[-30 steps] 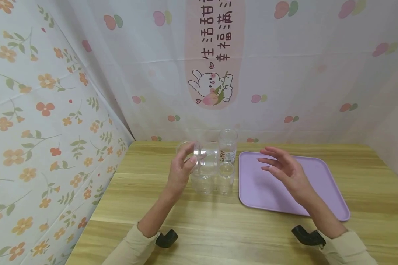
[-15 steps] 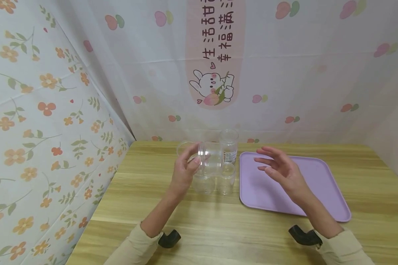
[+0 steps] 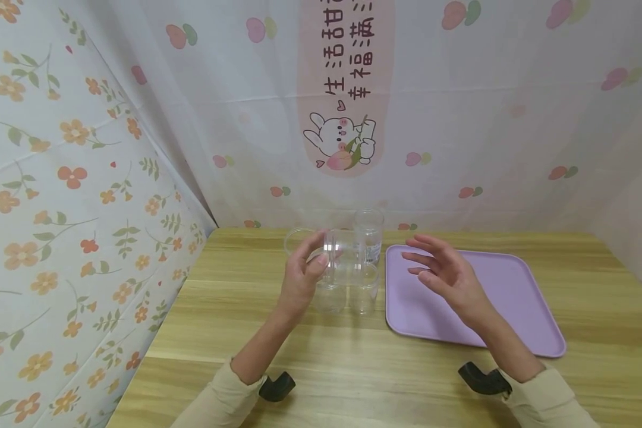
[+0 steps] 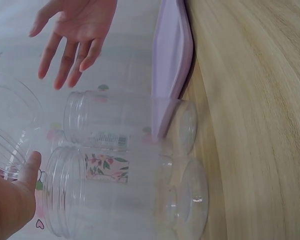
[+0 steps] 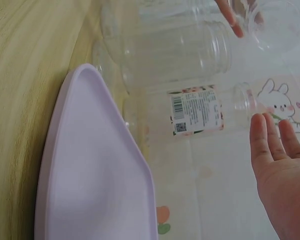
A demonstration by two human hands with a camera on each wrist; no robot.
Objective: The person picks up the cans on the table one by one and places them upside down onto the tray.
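Note:
My left hand (image 3: 301, 279) grips a clear plastic jar (image 3: 346, 257) near its rim, thumb on the near side. The jar lies sideways in the air, its open end apparently toward my palm and its base to the right. Below and behind it stand several clear jars: a wide one (image 3: 330, 300) at front left, a narrow one (image 3: 364, 300) at front right, and a tall one (image 3: 370, 223) at the back with a printed label (image 5: 196, 111). Another round rim (image 3: 295, 236) shows behind my left fingers. My right hand (image 3: 452, 279) hovers over the tray's left part, fingers spread, touching nothing.
The shallow lilac tray (image 3: 519, 297) lies right of the jars on a wood-grain table (image 3: 364, 380). A patterned curtain (image 3: 460, 148) hangs behind the table, and a flowered cloth (image 3: 101, 226) borders its left side. Black curved pieces (image 3: 277, 386) stick out at both cuffs.
My left hand has moved a little to the right with the jar, which now covers more of the labelled jar. My right hand has drifted slightly left. The standing jars and tray stay put.

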